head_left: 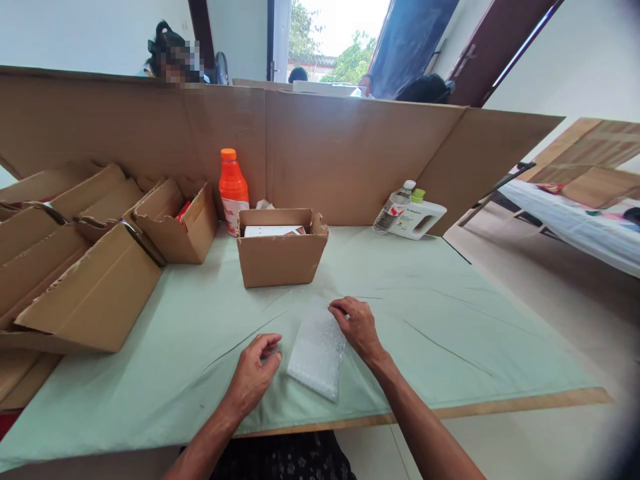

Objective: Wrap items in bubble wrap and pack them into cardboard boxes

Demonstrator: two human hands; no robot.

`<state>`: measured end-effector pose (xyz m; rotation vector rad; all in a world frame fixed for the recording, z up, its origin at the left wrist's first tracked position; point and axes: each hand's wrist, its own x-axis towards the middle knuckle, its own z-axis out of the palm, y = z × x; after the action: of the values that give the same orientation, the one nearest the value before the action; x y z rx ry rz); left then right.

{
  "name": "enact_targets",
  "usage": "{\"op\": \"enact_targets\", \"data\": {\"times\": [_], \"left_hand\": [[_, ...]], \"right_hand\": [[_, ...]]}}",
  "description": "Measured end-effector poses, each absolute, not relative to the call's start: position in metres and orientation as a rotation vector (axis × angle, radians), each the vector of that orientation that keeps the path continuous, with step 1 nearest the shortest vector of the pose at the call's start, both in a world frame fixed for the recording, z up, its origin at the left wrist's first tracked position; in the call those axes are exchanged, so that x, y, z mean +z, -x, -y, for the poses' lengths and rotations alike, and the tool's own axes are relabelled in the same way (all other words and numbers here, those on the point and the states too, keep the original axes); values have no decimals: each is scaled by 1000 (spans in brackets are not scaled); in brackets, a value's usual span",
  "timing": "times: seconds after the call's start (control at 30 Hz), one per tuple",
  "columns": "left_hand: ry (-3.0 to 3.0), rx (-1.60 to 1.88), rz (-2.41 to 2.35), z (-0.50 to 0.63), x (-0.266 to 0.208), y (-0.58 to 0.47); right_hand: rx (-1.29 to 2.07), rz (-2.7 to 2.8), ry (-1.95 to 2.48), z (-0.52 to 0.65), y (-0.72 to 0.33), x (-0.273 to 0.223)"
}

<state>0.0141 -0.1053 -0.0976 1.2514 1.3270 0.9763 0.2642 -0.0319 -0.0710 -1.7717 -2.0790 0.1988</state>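
Pouch [316, 353] on tablecloth [450, 310], box [279, 261] behind it, cartons [97, 287] left, jug [409, 227] right rear

There are two bare hands, a left hand [254, 373] and a right hand [357, 328], and one bubble-wrap pouch [316, 353]. The one surface [450, 333] also carries one orange bottle [233, 190], one clear bottle [393, 212], one white jug [414, 225] and one middle carton [280, 261]. Left-side cartons [105, 293] number at least four; their overlap hides the exact count. One cardboard screen [350, 157] stands behind.
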Motion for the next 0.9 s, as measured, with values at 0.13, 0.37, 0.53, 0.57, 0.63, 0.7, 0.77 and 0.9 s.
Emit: {"op": "enact_targets", "data": {"times": [0.13,0.37,0.53,0.57,0.63,0.7,0.77,0.9], "left_hand": [[-1111,993,-1124,99,-93,0],[-1460,753,-880,121,-77,15],[-1643,787,-935,129,-91,7],[-1717,770,-956,129,-96,3],[-1907,746,-959,129,-104,-8],[-2094,740,-944,126,-109,-21],[-2192,776,-940,123,-109,-29],[-2060,940,-883,123,-92,-16]], "right_hand": [[217,2141,1347,74,-225,-23],[743,1952,1216,110,-236,-3],[415,1927,1995,71,-278,-78],[362,1967,2014,67,-277,-89],[328,2039,1956,64,-267,-101],[336,2058,1897,63,-254,-101],[332,2057,1854,58,-241,-92],[355,1993,1721,31,-218,-72]]}}
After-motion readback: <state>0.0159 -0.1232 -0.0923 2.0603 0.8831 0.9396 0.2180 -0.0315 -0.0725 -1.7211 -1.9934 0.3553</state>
